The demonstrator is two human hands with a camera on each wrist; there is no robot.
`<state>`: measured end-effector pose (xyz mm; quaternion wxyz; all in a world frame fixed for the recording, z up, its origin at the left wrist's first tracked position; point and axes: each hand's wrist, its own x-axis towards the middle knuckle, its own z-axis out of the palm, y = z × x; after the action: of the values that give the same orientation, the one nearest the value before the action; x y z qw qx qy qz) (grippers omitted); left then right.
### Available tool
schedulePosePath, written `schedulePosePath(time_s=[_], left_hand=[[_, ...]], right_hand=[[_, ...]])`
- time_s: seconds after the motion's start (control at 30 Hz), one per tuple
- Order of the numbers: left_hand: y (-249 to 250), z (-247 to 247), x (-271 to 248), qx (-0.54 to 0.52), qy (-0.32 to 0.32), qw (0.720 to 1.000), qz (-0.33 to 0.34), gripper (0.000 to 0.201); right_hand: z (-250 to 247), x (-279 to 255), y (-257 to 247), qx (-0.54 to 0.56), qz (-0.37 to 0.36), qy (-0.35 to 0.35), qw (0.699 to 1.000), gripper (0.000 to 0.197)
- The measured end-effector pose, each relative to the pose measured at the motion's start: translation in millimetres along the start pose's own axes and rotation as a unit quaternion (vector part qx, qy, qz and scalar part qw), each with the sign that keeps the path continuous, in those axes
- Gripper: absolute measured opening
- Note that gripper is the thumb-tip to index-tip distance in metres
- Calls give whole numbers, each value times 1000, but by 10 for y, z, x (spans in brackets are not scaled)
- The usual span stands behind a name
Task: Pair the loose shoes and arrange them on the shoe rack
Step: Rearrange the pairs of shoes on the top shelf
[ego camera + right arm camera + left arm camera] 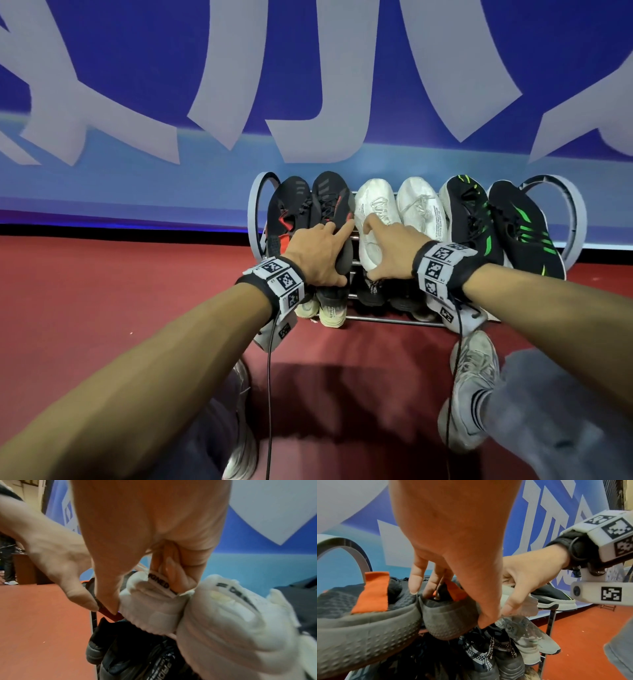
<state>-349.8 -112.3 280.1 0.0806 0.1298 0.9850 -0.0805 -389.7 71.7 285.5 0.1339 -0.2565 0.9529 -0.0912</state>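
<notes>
The shoe rack (255,212) stands against the wall with three pairs on its top shelf. My left hand (325,251) grips the heel of the second black-and-red shoe (330,202), beside its mate (291,205). In the left wrist view the left hand (448,601) has its fingers inside the collar and its thumb on the grey sole (450,622). My right hand (383,250) grips the heel of the left white shoe (373,205), next to the other white shoe (421,205). In the right wrist view the right hand (142,591) curls its fingers into that shoe's collar (154,612).
A black-and-green pair (493,219) fills the right end of the top shelf. Several shoes (330,308) sit crowded on the lower shelf. A blue banner wall (137,192) is right behind the rack. My own feet in grey sneakers (472,377) stand on the red floor in front.
</notes>
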Motion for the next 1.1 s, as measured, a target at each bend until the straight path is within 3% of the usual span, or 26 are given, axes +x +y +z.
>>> schedulePosePath(time_s=[0.23, 0.5, 0.63, 0.73, 0.83, 1.0, 1.1], left_hand=[[66, 33, 53, -8, -7, 1000, -14, 127], [159, 121, 144, -21, -15, 999, -21, 132], [225, 142, 268, -1, -45, 999, -23, 133], [296, 129, 341, 14, -61, 998, -28, 133], [331, 117, 363, 20, -68, 997, -21, 125], [208, 87, 290, 39, -68, 997, -9, 144], [163, 125, 218, 43, -61, 997, -4, 147]], right_hand=[[52, -153, 81, 65, 21, 35, 997, 69], [95, -109, -19, -2, 25, 28, 999, 65], [118, -37, -104, -97, 5, 33, 995, 86], [169, 29, -175, -136, 33, 27, 990, 102], [152, 107, -179, -112, 66, 13, 991, 105], [124, 208, -108, -128, 69, -45, 988, 121], [151, 231, -166, -133, 73, -55, 987, 120]])
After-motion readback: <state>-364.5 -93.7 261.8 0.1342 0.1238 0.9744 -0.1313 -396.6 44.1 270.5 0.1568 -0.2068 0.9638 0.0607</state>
